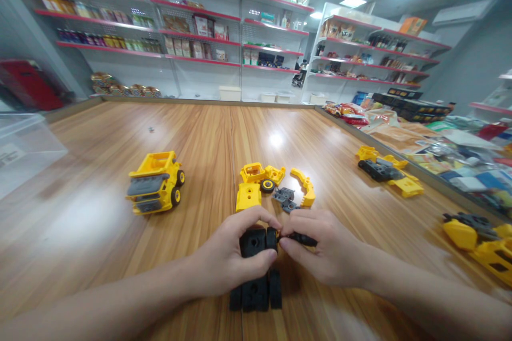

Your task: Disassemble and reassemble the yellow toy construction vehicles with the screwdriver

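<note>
My left hand (226,256) is closed around a black toy truck chassis (255,294) with black wheels, in the lower middle of the head view. Its thumb and fingers press on the front right wheel (271,240). In my right hand (326,245), pinched between thumb and fingers, is a slim black screwdriver (304,238). Its tip meets the outer side of that wheel; the exact contact is hidden by the fingertips. Just beyond my hands lie a yellow truck cab and body parts (248,196), a loose wheel (267,186), a grey piece (285,197) and a yellow curved arm (307,189).
An assembled yellow dump truck (154,184) stands to the left, near a clear plastic bin (28,154). Two groups of yellow and black toy parts (386,170) lie at the right. Packaged goods (424,138) border the wooden table (200,133); stocked shelves (200,37) stand behind.
</note>
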Tool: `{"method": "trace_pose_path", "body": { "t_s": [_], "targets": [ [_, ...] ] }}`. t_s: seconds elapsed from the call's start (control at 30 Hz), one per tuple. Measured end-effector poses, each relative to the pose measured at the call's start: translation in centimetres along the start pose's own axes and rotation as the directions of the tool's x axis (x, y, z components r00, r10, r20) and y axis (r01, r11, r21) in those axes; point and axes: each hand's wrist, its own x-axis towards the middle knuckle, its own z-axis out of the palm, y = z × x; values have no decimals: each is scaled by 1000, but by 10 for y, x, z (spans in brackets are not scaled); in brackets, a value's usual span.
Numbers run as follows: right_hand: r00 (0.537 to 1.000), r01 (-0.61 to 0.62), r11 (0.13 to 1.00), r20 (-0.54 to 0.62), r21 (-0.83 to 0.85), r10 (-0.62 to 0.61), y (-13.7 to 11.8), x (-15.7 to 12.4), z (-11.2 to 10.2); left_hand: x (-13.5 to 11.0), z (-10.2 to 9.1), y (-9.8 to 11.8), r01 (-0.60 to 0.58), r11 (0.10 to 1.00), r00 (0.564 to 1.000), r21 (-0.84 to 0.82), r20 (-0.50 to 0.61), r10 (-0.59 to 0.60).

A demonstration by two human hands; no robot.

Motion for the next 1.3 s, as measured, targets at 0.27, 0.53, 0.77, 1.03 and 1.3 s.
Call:
{"method": "trace_pose_path", "body": {
  "t_s": [0.27, 0.53, 0.77, 1.03, 1.3],
  "targets": [
    [994, -13, 995, -108, 98, 24, -7, 1, -10, 2, -1, 0, 39, 999, 999, 26, -29, -38],
    [957, -33, 991, -282, 130, 68, 1, 1, -5, 2, -2, 1, 71, 997, 995, 2, -66, -71],
    [964, -134, 984, -217, 115, 156, 11, 1, 2, 3, -2, 7, 133, 991, 983, -9, -129, -133],
    [990, -115, 990, -78, 77, 121, 8, 2, -2, 5, -3, 2, 130, 990, 981, -48, -142, -136],
    [994, -111, 994, -12, 17, 111, 3, 3, -6, 4, -2, 6, 134, 991, 985, 24, -114, -130]
  ]
}}
